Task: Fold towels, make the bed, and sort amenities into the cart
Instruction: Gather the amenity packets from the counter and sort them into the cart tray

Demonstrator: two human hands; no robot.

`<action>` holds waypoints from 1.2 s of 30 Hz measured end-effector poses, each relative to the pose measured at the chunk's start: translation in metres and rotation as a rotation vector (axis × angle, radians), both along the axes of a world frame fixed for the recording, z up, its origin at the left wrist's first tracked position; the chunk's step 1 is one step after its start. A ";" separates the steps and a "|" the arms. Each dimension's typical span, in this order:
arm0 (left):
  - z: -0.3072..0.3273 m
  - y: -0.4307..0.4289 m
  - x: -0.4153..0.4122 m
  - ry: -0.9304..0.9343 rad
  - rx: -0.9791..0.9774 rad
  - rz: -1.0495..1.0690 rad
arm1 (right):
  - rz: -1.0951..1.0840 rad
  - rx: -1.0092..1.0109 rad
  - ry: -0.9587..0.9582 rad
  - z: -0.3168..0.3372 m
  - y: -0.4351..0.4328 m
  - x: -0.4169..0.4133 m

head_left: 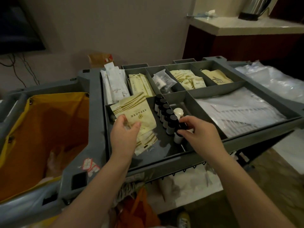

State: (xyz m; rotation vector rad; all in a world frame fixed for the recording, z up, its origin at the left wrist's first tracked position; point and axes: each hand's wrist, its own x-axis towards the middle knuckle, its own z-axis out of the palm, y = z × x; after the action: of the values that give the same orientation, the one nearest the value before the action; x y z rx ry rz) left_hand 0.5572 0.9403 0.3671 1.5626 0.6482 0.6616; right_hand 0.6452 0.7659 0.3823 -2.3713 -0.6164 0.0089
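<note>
Fingers [184,120] of the right hand [199,131] are curled close together, thumb below and fingertips above, pinching a dark-capped bottle [180,134] at the near end of a row of small bottles [165,112]. That row stands upright along a thin divider in the near compartment of the cart tray [263,137], the bottles touching one another, with a pale round-capped bottle [178,111] just beside them on the right. The left hand [125,130] has its thumb and fingers partly closed on a cream sachet [134,112] with green stripes, lifted at a tilt over a small heap of matching sachets [146,139] that lie flat in the same compartment, left of the bottles. Bare grey floor of the compartment shows between the heap and the bottle row and along the near wall. Beyond, narrow back compartments hold white long packets [113,86], cream long packets [141,84], a clear-wrapped item [162,79] and more cream sachets [187,78]. A wide compartment to the right holds clear plastic bags [238,109]. Left of the tray hangs the cart's yellow linen bag [41,129], open at the top. A pale bench [238,27] with a metal kettle [253,9] stands behind, well apart from the hands.
</note>
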 end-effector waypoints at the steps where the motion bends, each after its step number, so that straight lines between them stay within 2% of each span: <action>1: 0.000 0.000 -0.001 0.000 -0.003 -0.004 | -0.001 -0.043 -0.018 -0.002 0.001 0.000; 6: -0.001 0.000 0.000 0.016 0.038 -0.011 | -0.014 -0.188 -0.126 -0.012 0.012 0.002; 9: 0.000 -0.001 0.002 0.025 0.056 -0.040 | -0.028 -0.152 -0.206 -0.017 0.018 0.004; 16: 0.002 -0.005 -0.002 0.008 0.048 -0.112 | -0.045 -0.162 -0.147 -0.019 0.019 0.009; 18: 0.004 -0.007 -0.003 -0.009 0.022 -0.116 | -0.049 -0.035 -0.157 -0.017 0.014 0.007; 20: 0.006 -0.010 -0.004 -0.032 0.009 -0.131 | -0.060 0.191 -0.162 -0.005 0.012 0.004; 23: 0.012 -0.021 0.001 -0.077 -0.015 -0.195 | -0.001 0.445 0.066 0.018 0.014 -0.001; 25: 0.020 -0.031 0.008 -0.115 -0.050 -0.244 | 0.067 0.514 0.227 0.026 0.017 0.000; 27: 0.027 -0.040 0.017 -0.146 -0.061 -0.301 | 0.098 0.577 0.309 0.028 0.017 0.004; 32: 0.038 -0.052 0.053 -0.140 -0.054 -0.281 | 0.054 0.786 0.381 0.029 0.002 0.041; 36: 0.039 -0.055 0.096 -0.098 -0.086 -0.201 | -0.045 0.717 0.359 0.020 -0.018 0.110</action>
State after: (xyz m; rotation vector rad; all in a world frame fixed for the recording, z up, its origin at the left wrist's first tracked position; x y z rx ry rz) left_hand 0.6530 0.8855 0.4063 1.4828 0.4348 0.5482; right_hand 0.7553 0.7483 0.4026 -1.6322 -0.3152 0.1630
